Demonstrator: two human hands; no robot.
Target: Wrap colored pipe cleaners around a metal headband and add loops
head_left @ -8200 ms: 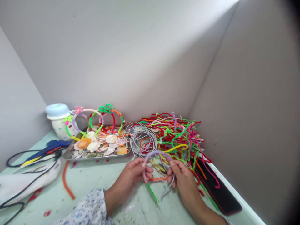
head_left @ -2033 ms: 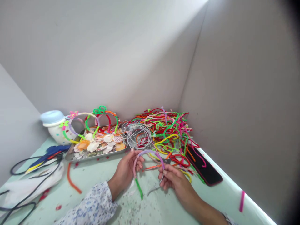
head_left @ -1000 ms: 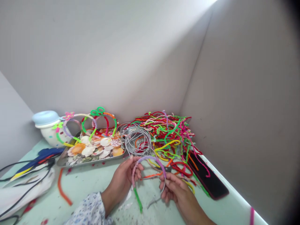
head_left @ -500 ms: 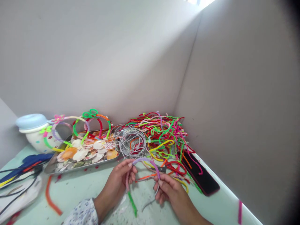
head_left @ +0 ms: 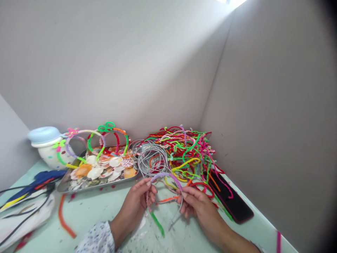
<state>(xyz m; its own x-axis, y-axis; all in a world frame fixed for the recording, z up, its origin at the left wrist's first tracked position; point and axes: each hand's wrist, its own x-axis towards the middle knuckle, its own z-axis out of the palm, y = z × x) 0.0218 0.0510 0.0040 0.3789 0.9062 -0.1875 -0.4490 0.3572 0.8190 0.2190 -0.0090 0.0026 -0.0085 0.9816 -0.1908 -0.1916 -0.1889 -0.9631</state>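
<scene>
My left hand [head_left: 134, 205] and my right hand [head_left: 196, 207] hold a thin headband wrapped in lilac pipe cleaner [head_left: 164, 174] between them, one end in each. A green pipe cleaner end [head_left: 157, 224] hangs below my left hand. An orange pipe cleaner piece [head_left: 165, 200] lies across the gap between my hands. A bare grey band end [head_left: 181, 205] runs down beside my right fingers. My fingers hide the band's ends.
Behind my hands lie a tangled pile of pipe cleaners [head_left: 184, 151] and a coil of grey bands [head_left: 151, 160]. A steel tray [head_left: 100, 187] holds seashells and decorated headbands. Left lie a blue glue gun [head_left: 39, 179] and white jar [head_left: 44, 140]. A black phone [head_left: 231, 200] lies right.
The view has shifted slightly to the right and my hands have drawn closer together. The lilac band now sits lower and flatter between them.
</scene>
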